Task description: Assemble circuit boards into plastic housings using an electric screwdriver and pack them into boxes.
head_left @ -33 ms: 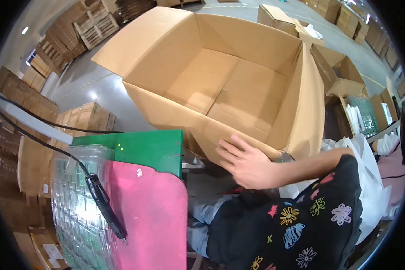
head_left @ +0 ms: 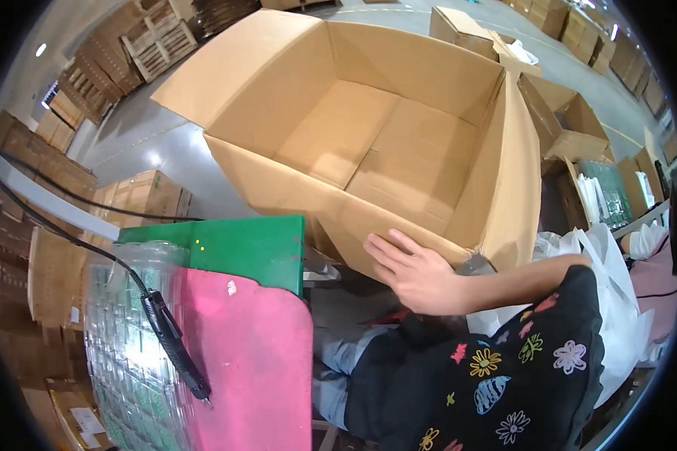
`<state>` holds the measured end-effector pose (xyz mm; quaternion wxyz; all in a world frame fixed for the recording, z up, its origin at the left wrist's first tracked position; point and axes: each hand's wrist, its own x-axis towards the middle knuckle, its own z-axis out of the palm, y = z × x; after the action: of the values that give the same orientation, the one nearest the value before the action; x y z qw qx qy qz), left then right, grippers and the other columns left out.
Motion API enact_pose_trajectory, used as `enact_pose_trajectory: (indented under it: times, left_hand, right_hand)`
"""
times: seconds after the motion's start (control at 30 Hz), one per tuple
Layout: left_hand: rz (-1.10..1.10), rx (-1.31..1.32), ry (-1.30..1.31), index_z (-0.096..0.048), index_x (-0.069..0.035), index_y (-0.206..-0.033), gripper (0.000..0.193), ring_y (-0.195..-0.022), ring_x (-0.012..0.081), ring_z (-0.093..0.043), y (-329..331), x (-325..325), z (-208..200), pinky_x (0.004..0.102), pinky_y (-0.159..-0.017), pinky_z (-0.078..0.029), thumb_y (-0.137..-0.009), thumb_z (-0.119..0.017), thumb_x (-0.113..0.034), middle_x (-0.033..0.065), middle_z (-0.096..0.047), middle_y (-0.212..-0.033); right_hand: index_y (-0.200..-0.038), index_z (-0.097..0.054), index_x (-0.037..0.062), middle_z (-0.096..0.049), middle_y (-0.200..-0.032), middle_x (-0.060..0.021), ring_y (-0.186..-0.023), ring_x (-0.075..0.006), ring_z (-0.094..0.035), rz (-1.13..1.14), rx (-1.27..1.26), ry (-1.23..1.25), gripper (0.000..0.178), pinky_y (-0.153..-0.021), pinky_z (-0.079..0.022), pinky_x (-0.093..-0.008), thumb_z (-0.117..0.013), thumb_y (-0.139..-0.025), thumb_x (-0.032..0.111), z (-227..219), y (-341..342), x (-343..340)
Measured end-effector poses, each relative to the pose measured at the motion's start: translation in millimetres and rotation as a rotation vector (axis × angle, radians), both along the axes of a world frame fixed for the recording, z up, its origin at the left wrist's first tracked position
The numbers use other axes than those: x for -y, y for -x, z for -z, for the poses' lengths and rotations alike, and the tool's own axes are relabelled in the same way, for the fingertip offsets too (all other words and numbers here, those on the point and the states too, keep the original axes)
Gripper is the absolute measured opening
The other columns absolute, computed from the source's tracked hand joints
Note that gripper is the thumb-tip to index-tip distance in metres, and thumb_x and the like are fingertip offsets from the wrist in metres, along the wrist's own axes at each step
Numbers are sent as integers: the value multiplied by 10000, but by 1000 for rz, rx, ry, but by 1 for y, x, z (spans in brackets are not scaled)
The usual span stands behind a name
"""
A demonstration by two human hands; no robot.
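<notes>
My right hand [head_left: 421,276] lies with its fingers stretched out against the outer near wall of a large open cardboard box [head_left: 308,180], just below the rim. It holds nothing. The bare forearm reaches in from the right out of a black sleeve with colourful flower prints. Nothing lies inside the box, and one flap is folded outward at its left. No part of my left hand shows. To the left, a black pen-shaped electric screwdriver [head_left: 174,346] with a cable rests over clear plastic trays [head_left: 132,353], its tip at the edge of a pink mat [head_left: 252,353].
A green board [head_left: 241,237] borders the mat, below the box's left side. White plastic bags [head_left: 613,301] hang at the right, near another person's pink clothing [head_left: 651,278]. Smaller open cartons [head_left: 564,120] stand behind at the right. Stacked cartons and a pallet [head_left: 158,37] are farther off.
My right forearm and sleeve sit slightly lower. The hand stays against the box's near wall, and the box has hardly shifted.
</notes>
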<state>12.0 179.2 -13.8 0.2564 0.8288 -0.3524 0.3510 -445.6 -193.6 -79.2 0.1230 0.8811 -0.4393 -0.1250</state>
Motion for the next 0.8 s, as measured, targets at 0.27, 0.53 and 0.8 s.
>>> enact_pose_trajectory:
  times: [0.27, 0.53, 0.8]
  left_hand:
    - [15, 125, -78, -644, 46, -1086, 220, -888, 268, -653, -37, -30, -9, 396, -814, -532, -891, -657, -55, 200, -674, -1090]
    - [-28, 237, -89, -642, 38, -1091, 224, -895, 266, -652, -33, -48, 1, 396, -811, -533, -889, -658, -56, 195, -669, -1105]
    - [-57, 320, -125, -639, 30, -1097, 228, -901, 263, -650, -15, -48, 17, 397, -808, -535, -888, -658, -58, 191, -664, -1120]
  right_hand:
    - [-1541, -332, 231, -244, -1633, -15, -1512, -188, -205, 151, 70, 354, 900, -1217, -204, -464, -759, -758, 354, 30, 92, 89]
    - [-1576, -202, 318, -145, -1656, -36, -1513, -312, -180, 516, 20, 607, 952, -1179, -241, -578, -743, -794, 266, 48, 177, 230]
    - [-1545, -153, 58, -258, -1533, -258, -1341, -422, -407, 967, 334, 389, 1014, -1026, -427, -576, -768, -747, 178, 95, 183, 312]
